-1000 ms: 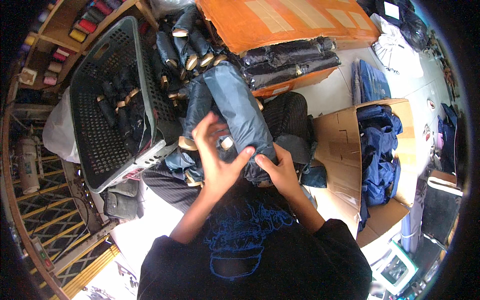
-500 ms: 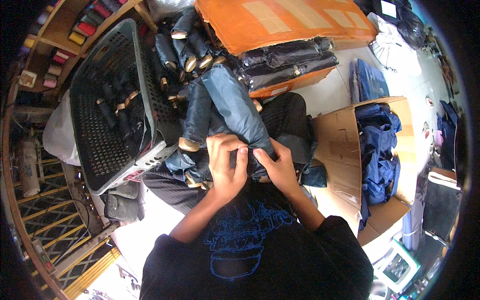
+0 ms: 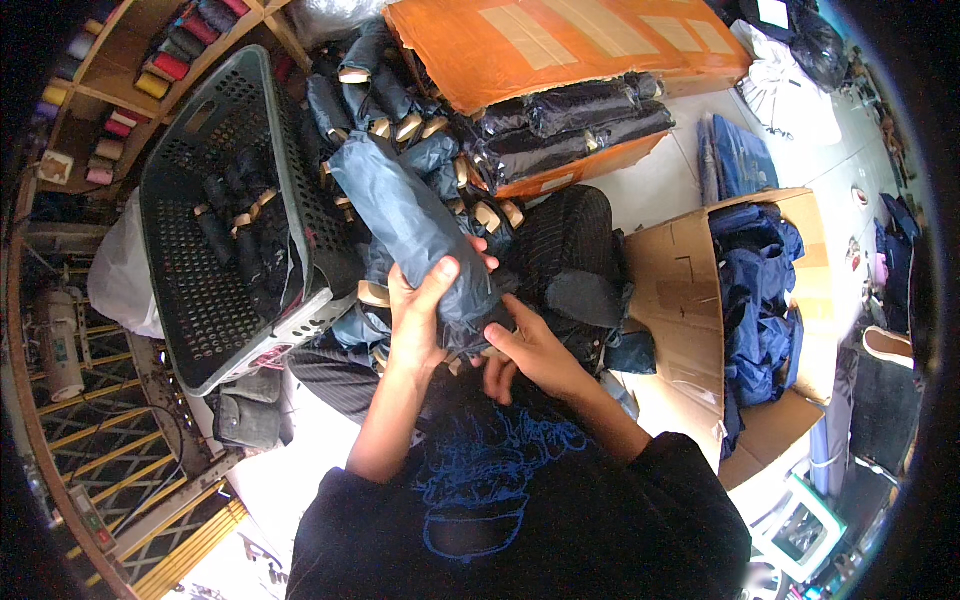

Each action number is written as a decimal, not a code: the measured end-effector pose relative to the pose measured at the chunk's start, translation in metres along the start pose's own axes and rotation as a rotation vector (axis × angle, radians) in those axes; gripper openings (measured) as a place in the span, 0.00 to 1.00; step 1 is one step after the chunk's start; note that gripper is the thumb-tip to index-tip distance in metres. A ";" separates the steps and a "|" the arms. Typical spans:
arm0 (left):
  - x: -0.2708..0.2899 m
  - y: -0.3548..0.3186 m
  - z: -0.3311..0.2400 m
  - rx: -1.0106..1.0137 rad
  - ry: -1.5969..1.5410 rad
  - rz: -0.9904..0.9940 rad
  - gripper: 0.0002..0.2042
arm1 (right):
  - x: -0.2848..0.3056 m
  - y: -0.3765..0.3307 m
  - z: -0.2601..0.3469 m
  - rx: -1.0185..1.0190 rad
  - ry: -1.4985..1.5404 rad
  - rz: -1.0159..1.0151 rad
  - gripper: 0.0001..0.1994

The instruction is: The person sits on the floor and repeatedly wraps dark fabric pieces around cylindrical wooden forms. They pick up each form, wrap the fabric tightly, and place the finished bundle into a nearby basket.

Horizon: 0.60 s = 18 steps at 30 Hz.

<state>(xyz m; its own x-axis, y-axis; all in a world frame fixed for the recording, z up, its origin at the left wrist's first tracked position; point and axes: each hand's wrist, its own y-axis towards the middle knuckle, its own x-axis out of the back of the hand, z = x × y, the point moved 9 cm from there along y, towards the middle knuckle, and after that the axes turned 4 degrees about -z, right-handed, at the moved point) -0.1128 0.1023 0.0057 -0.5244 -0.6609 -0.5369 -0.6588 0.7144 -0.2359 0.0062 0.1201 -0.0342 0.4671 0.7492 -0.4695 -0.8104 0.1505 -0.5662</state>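
Head view: the right hand (image 3: 530, 355) sits at the lower end of the dark roll (image 3: 415, 225), its fingertips hidden beneath, so I cannot tell their grip. The left hand (image 3: 425, 310) wraps the roll, thumb across it, fingers closed around it. The roll slants up-left above the lap. The basket (image 3: 190, 290) holds dark bundles; the orange box (image 3: 560, 50) holds wrapped rolls; the carton (image 3: 690, 300) holds blue cloth. Pale floor, shelf of spools (image 3: 140, 70) upper left

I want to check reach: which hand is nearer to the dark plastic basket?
Left. The left hand grips the rolled dark-blue bundle just right of the basket. The right hand sits farther right, at the bundle's lower end.
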 end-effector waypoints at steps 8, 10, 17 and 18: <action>0.012 -0.031 0.043 0.047 0.217 -0.041 0.13 | 0.004 0.013 0.005 0.223 0.068 -0.078 0.19; 0.016 -0.036 0.033 0.042 0.262 -0.065 0.12 | -0.003 0.010 0.009 0.244 0.108 0.016 0.17; 0.073 -0.031 0.008 0.054 0.896 -0.087 0.24 | 0.070 -0.008 0.031 0.629 -0.792 -0.314 0.16; 0.066 -0.032 -0.003 -0.041 1.165 -0.033 0.25 | 0.102 -0.009 0.030 0.617 -0.948 -0.510 0.19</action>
<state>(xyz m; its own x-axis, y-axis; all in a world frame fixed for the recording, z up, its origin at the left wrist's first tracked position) -0.1280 0.0347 -0.0199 -0.6707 -0.5058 0.5425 -0.6872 0.6990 -0.1980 0.0507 0.2149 -0.0569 0.5464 0.6479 0.5307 -0.7620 0.6476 -0.0061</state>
